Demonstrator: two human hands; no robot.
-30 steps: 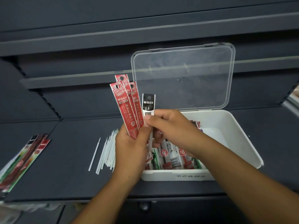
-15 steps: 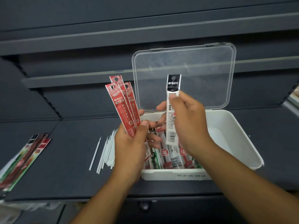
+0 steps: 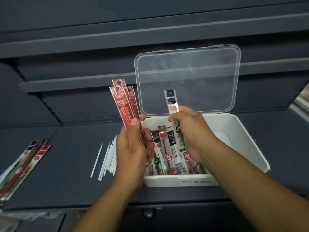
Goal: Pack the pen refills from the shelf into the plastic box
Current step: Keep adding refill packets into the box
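Left hand (image 3: 133, 148) grips three flat red refill packets (image 3: 124, 106), fanned upright. Right hand (image 3: 192, 131) pinches one white-and-black refill packet (image 3: 172, 104) over the open white plastic box (image 3: 237, 129).

A single view from the person's head looks forward and down onto a dark shelf (image 3: 66, 164). It is close in: both forearms enter from the near edge. The left hand (image 3: 133, 148) with its red refills (image 3: 123, 104) and the right hand (image 3: 192, 131) with one white refill (image 3: 171, 104) sit mid-frame. The box (image 3: 247, 141) lies right of centre, its lid (image 3: 187, 81) on the far side. The wide lens bends the far rails (image 3: 83, 39) and takes in packs (image 3: 25, 161) at the left edge.
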